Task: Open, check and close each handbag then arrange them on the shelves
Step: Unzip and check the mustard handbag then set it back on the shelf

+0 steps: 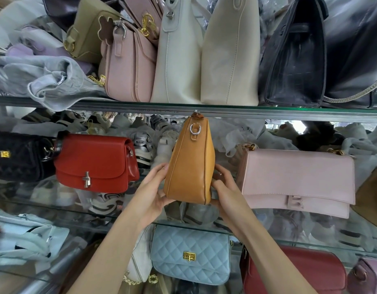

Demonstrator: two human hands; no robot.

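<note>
Tan bag [189,162] stands upright, end-on to the head camera, on the middle glass shelf [289,115], between a red bag [94,162] and a pink bag [297,179]. Left hand [153,187] clasps its lower left side, fingers curled round the base; right hand [223,185] grips the lower right edge, fingertips tucked behind it. Its top nearly meets the shelf above. Its front and clasp are turned away, so whether it is closed cannot be told. A blue quilted bag [189,253] sits below.
</note>
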